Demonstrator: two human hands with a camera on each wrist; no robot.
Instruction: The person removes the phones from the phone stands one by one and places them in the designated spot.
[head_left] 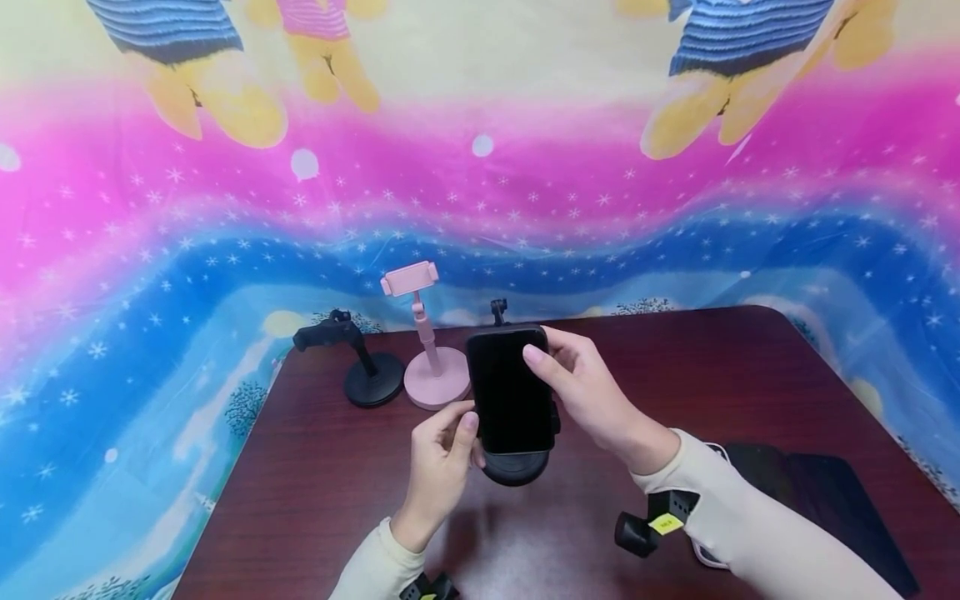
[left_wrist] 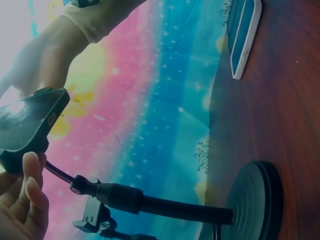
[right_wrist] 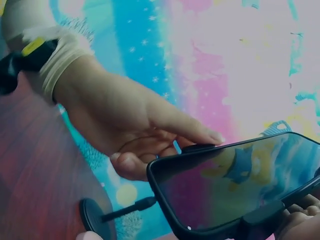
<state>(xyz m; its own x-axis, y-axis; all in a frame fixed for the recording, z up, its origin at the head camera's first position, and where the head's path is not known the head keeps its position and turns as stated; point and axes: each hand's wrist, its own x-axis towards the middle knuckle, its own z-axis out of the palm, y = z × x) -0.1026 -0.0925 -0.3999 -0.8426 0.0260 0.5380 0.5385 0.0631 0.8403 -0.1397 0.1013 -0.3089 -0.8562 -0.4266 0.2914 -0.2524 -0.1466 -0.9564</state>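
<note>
A black smartphone (head_left: 513,392) with a dark screen sits upright in the clamp of a black phone stand, whose round base (head_left: 516,471) shows below it. The left hand (head_left: 442,458) pinches the phone and holder at the lower left side. The right hand (head_left: 596,396) grips the upper right edge, its thumb lying over the front and its fingers partly hidden behind. In the left wrist view the stand's post (left_wrist: 180,210) runs from its ribbed base (left_wrist: 250,200) to the holder. The phone's glossy screen (right_wrist: 240,185) reflects the backdrop in the right wrist view.
Left of the phone stand a pink phone stand (head_left: 437,379) and another black stand (head_left: 373,381). A black mount head (head_left: 498,311) shows behind the phone. Dark flat panels (head_left: 832,508) with a white-edged item lie at the right on the brown table (head_left: 315,500).
</note>
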